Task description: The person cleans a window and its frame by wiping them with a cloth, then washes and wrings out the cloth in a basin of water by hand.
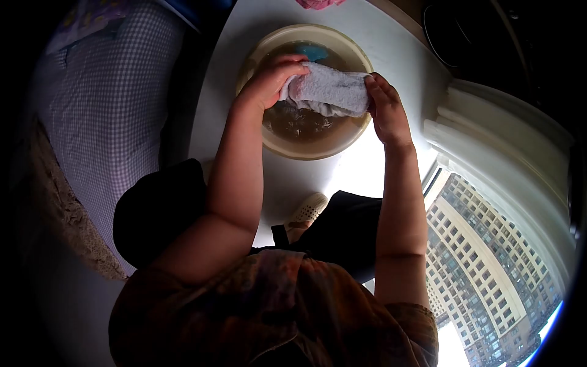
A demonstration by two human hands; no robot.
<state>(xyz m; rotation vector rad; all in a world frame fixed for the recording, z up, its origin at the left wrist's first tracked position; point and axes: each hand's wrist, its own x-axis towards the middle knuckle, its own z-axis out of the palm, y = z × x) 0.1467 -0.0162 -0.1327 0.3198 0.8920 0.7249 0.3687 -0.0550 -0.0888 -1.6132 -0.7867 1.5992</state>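
A wet white towel, folded into a band, stretches between my two hands above a round beige basin. At its left end my left hand is closed on the cloth, with the fingertips over its upper edge. My right hand grips the other end, thumb on the near face. Murky water fills the basin below. Something blue lies in the water behind the towel; its kind is unclear.
The basin stands on a pale floor. To the left is a bed with a checked cover. A pink cloth lies at the top edge. On the right are a white curtain and a window showing tall buildings.
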